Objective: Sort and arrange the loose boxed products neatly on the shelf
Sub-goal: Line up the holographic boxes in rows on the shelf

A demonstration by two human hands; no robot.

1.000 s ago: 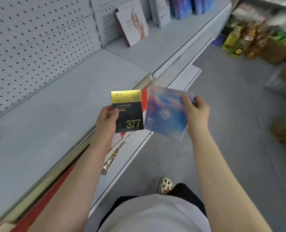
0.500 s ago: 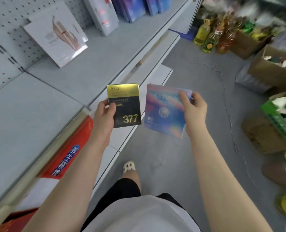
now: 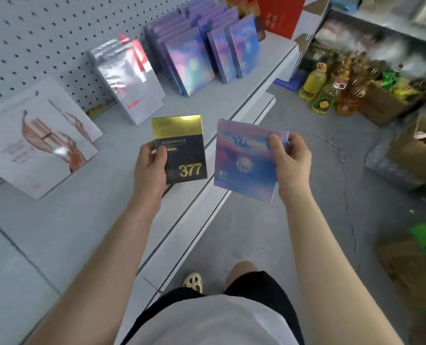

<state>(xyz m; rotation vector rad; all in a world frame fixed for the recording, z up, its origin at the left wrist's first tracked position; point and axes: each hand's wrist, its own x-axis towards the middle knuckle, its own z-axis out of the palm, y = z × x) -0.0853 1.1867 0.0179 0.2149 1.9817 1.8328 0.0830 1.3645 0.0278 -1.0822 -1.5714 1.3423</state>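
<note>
The person had walked along the shelf [image 3: 207,105], and the blue stack [image 3: 189,58] came into view. The left hand [image 3: 149,170] still gripped the black box [image 3: 182,150] and the right hand [image 3: 291,160] the blue box [image 3: 244,160], near its mates.

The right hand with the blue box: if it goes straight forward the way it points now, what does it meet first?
Probably the row of matching iridescent boxes standing on the shelf. The right hand and its blue box point up and ahead; nothing shows between, though depth is unclear.

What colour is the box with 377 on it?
The box is black with a shiny gold top band and gold numerals, seen in the head view, held by the left hand.
</note>
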